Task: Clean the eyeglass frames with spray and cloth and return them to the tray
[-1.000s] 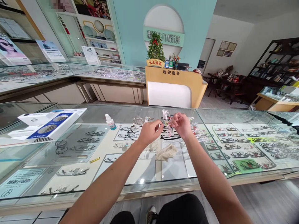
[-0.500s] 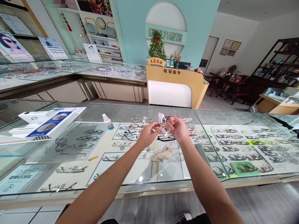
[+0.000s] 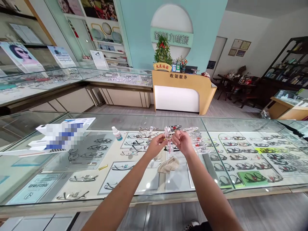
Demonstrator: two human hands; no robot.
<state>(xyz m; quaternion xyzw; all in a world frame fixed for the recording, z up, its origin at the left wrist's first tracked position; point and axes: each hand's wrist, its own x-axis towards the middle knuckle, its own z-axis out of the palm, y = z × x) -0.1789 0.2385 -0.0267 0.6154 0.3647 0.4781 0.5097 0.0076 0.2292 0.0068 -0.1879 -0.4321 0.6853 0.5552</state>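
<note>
My right hand [image 3: 183,142] grips glasses [image 3: 168,131] above the counter [image 3: 168,196], a cloth [image 3: 168,165] nearer its front edge. My left hand's [image 3: 154,146] grip I cannot tell.

Left forearm [image 3: 127,189] and right forearm [image 3: 204,186] bare from the fingers [image 3: 176,138] back. Well below the fingers: black fabric trousers [image 3: 205,226] beside a dark shoe [image 3: 191,225] with white parts.

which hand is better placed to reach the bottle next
Probably the left hand: the bottle stands to its left. The right hand, at the glasses, is farther off and would likely cross the left.
</note>
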